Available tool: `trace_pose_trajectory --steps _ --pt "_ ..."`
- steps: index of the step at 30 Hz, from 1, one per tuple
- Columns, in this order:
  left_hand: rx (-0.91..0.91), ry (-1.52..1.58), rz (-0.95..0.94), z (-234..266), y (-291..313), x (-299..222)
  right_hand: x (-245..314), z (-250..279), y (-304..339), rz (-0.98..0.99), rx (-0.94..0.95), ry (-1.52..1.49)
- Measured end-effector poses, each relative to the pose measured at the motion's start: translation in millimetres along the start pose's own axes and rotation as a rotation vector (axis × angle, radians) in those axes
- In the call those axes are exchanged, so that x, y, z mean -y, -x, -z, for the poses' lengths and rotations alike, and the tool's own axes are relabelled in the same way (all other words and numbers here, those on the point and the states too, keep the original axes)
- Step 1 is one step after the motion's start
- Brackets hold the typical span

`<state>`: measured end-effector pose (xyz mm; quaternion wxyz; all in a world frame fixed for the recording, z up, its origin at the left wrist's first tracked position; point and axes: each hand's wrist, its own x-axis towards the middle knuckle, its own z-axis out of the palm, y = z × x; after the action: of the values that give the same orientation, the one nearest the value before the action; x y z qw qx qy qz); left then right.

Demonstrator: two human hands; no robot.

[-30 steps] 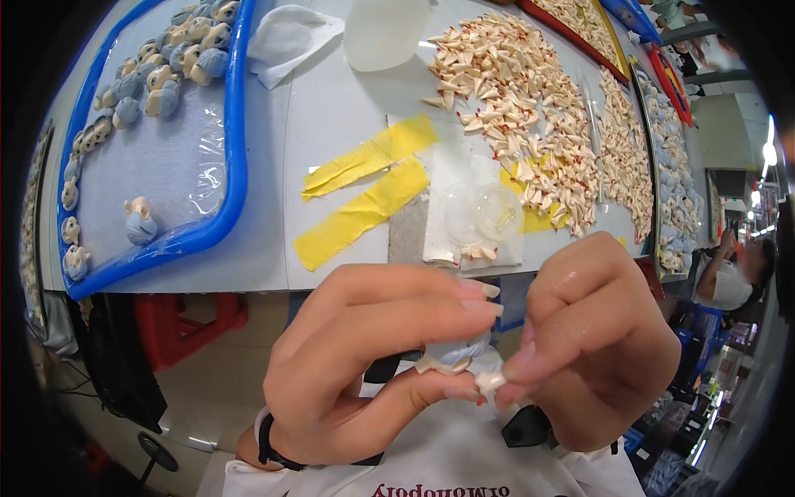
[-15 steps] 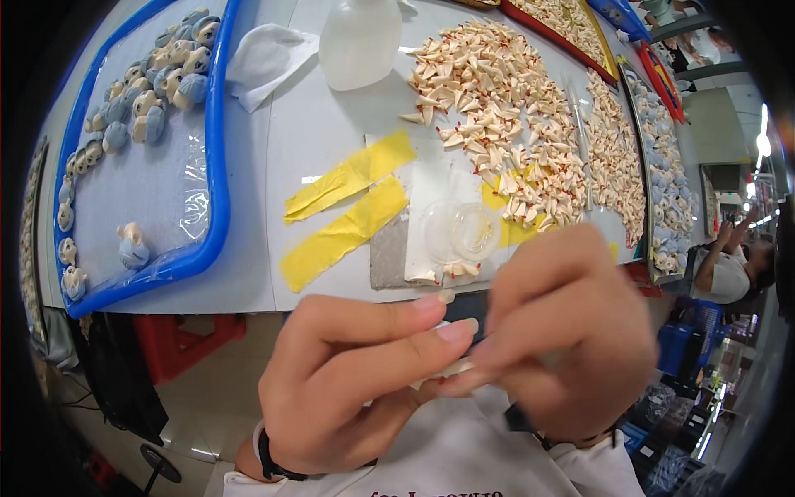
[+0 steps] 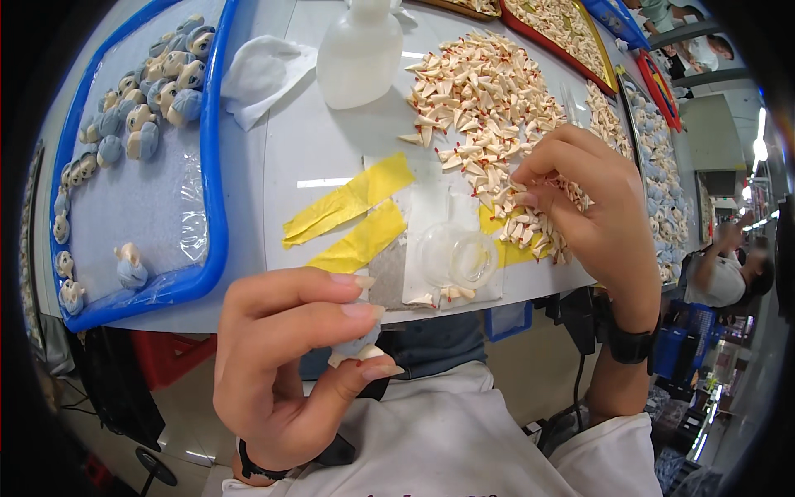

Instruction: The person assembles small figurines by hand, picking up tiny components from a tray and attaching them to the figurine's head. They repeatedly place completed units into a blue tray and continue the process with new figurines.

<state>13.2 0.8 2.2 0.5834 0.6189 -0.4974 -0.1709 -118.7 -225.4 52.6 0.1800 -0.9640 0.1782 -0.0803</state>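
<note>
My left hand (image 3: pixel 286 356), near the table's front edge, has its fingers and thumb closed around a small doll head (image 3: pixel 356 344) in pale blue and cream. Most of that head is hidden behind the fingers. Over the right side of a heap of small cream pointed pieces (image 3: pixel 472 99) with red tips is my right hand (image 3: pixel 584 195). Its thumb and forefinger come together in a pinch among the pieces; what lies between them is too small to make out. A clear round plastic dish (image 3: pixel 474 258) sits between the hands, with a few cream pieces in front of it.
At the left stands a blue-rimmed tray (image 3: pixel 217 190) holding several blue and cream doll heads (image 3: pixel 142 137). A translucent bottle (image 3: pixel 358 62) and a white cloth (image 3: pixel 263 74) lie behind. Yellow tape strips (image 3: pixel 348 203) cross the table. More filled trays line the far right.
My hands were together over my lap and are now apart. The right hand has moved away and forward to the heap; the left has shifted left, keeping the doll head.
</note>
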Motion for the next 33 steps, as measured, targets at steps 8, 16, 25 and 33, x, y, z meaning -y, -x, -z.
trace_pose_trajectory --steps 8,16,25,33 --pt "-0.161 0.179 0.121 -8 1 -8 -5 1 5 0.021 -0.348 -0.131" --pt "-0.094 0.155 0.076 -5 8 -5 -7 6 14 -0.118 -0.4 -0.384" --pt "-0.112 0.439 0.163 -3 16 -4 -4 10 52 -0.346 -0.433 -0.816" --pt "-0.214 0.377 0.282 -15 15 -11 15 -10 91 -0.289 -0.356 -1.349"
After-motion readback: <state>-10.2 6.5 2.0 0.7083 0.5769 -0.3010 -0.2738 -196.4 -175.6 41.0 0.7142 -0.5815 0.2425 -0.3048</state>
